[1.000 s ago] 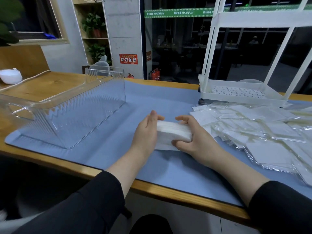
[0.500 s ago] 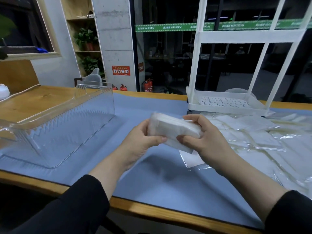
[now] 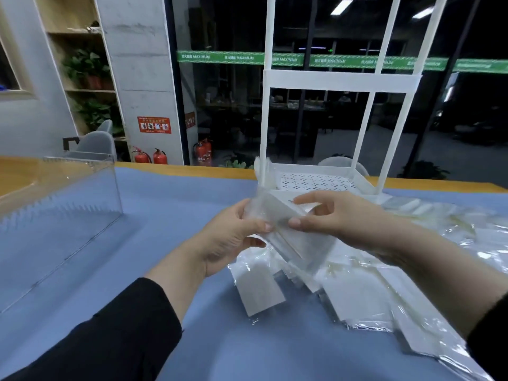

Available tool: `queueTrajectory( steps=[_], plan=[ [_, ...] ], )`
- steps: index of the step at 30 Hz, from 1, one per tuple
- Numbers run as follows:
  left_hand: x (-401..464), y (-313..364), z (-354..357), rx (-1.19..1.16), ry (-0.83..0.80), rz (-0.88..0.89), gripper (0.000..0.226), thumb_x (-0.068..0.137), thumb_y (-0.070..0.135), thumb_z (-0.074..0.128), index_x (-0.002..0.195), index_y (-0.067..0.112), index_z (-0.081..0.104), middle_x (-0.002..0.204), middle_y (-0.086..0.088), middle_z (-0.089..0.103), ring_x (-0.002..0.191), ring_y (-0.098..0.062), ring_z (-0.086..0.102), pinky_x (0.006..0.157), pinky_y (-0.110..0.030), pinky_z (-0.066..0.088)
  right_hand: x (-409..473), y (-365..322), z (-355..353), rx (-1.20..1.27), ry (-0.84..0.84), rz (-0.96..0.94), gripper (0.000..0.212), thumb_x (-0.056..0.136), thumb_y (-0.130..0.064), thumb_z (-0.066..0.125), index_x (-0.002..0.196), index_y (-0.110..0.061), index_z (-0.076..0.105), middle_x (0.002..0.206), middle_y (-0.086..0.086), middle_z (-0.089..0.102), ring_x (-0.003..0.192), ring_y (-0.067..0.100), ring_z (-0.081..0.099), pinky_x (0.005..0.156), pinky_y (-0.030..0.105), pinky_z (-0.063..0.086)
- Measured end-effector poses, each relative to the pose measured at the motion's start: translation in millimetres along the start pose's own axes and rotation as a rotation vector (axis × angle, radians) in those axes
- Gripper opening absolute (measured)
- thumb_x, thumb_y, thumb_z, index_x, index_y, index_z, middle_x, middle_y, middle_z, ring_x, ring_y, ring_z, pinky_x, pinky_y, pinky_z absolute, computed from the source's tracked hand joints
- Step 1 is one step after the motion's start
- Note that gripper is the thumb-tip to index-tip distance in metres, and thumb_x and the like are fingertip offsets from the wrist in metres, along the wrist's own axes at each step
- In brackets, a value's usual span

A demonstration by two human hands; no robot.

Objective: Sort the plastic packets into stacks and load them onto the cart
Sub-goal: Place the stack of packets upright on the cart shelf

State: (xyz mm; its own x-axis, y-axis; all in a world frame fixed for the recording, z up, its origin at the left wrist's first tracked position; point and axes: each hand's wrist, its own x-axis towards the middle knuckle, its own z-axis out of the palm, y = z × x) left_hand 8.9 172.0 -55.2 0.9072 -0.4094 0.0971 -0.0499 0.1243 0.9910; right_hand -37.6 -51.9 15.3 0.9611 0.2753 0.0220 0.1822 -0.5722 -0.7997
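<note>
My left hand (image 3: pixel 233 237) and right hand (image 3: pixel 343 218) both grasp the stack of packets (image 3: pixel 291 235) above the worktop (image 3: pixel 165 215), near the cart (image 3: pixel 316 182).

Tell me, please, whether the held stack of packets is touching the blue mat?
Apart: the head view shows the stack raised between both hands, above the blue mat.

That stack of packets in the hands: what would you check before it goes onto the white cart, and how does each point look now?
1. Both hands grip the stack: ok, left hand and right hand pinch it.
2. Stack squared up: not ok, it is tilted and fanned.
3. Stack lifted off the blue mat: ok.
4. Cart bottom tray free: ok, nothing shows on it.
5. Loose packets all sorted: not ok, many remain.
6. Packet count: cannot tell.
</note>
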Motion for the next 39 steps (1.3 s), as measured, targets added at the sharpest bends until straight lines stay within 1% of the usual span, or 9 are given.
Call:
queueTrajectory(
  steps=[3,8,12,15,18,21,26,34,39],
  plan=[
    [25,4,5,0.019,-0.053,-0.001,0.056,0.077,0.014,0.076,0.131,0.01,0.061,0.128,-0.022,0.066,0.11,-0.034,0.061,0.101,-0.053,0.045,21,-1,-20,-0.069,-0.043,0.025,0.052,0.066,-0.06,0.084,0.106,-0.03,0.074,0.098,-0.001,0.076,0.095,0.016,0.072,0.095,0.038,0.053],
    [62,15,7,0.111,-0.017,0.044,0.047,0.081,0.015,0.079,0.125,0.014,0.064,0.114,-0.009,0.074,0.101,-0.025,0.069,0.097,-0.045,0.052,67,7,-38,-0.244,0.023,0.08,0.049,0.059,-0.063,0.071,0.087,-0.023,0.074,0.092,0.011,0.071,0.089,0.033,0.065,0.072,0.036,0.041],
    [88,19,-17,0.108,0.539,0.298,0.03,0.095,0.04,0.068,0.095,0.011,0.072,0.092,-0.011,0.077,0.08,-0.025,0.071,0.087,-0.045,0.061,106,15,-61,-0.286,0.126,0.162,0.043,0.066,-0.057,0.073,0.069,-0.016,0.059,0.068,0.001,0.045,0.065,0.021,0.04,0.063,0.036,0.027],
    [115,11,-44,0.17,0.728,0.347,0.027,0.103,0.039,0.056,0.089,0.018,0.067,0.086,-0.001,0.075,0.084,-0.027,0.07,0.085,-0.047,0.06,146,26,-74,-0.265,0.299,0.204,0.052,0.058,-0.056,0.068,0.089,-0.014,0.071,0.076,0.005,0.066,0.071,0.033,0.057,0.066,0.036,0.044],
    [155,-7,-57,0.264,0.708,0.281,0.014,0.105,0.035,0.053,0.1,0.027,0.064,0.098,0.007,0.071,0.098,-0.014,0.066,0.095,-0.046,0.056,188,32,-76,-0.296,0.399,0.267,0.045,0.066,-0.046,0.065,0.085,-0.006,0.067,0.072,0.003,0.055,0.064,0.024,0.048,0.06,0.031,0.037],
    [190,-25,-67,0.255,0.661,0.206,0.025,0.107,0.042,0.046,0.125,0.03,0.058,0.119,0.009,0.065,0.115,-0.016,0.061,0.104,-0.043,0.05,227,40,-69,-0.339,0.436,0.333,0.032,0.083,-0.026,0.06,0.064,-0.012,0.038,0.06,0.003,0.036,0.051,0.02,0.032,0.046,0.024,0.025],
    [218,-53,-78,0.159,0.53,0.126,0.053,0.106,0.053,0.035,0.152,0.027,0.043,0.151,0.006,0.05,0.139,-0.017,0.047,0.119,-0.046,0.035,278,49,-59,-0.456,0.397,0.299,0.028,0.088,-0.034,0.067,0.079,-0.012,0.052,0.085,0.01,0.055,0.076,0.025,0.05,0.069,0.032,0.045],
    [220,-54,-72,0.099,0.391,0.094,0.057,0.102,0.064,0.035,0.153,0.038,0.041,0.151,0.021,0.046,0.142,-0.006,0.041,0.123,-0.041,0.029,302,42,-32,-0.491,0.334,0.421,0.029,0.09,-0.031,0.062,0.095,-0.006,0.048,0.075,0.003,0.05,0.06,0.019,0.05,0.048,0.028,0.036],
    [212,-45,-61,0.096,0.334,0.112,0.049,0.108,0.052,0.032,0.153,0.036,0.041,0.141,0.026,0.048,0.131,0.002,0.039,0.107,-0.023,0.027,296,42,-25,-0.129,0.32,0.417,0.055,0.094,-0.061,0.053,0.11,-0.009,0.055,0.098,0.004,0.057,0.081,0.024,0.061,0.068,0.036,0.058]
  ],
)
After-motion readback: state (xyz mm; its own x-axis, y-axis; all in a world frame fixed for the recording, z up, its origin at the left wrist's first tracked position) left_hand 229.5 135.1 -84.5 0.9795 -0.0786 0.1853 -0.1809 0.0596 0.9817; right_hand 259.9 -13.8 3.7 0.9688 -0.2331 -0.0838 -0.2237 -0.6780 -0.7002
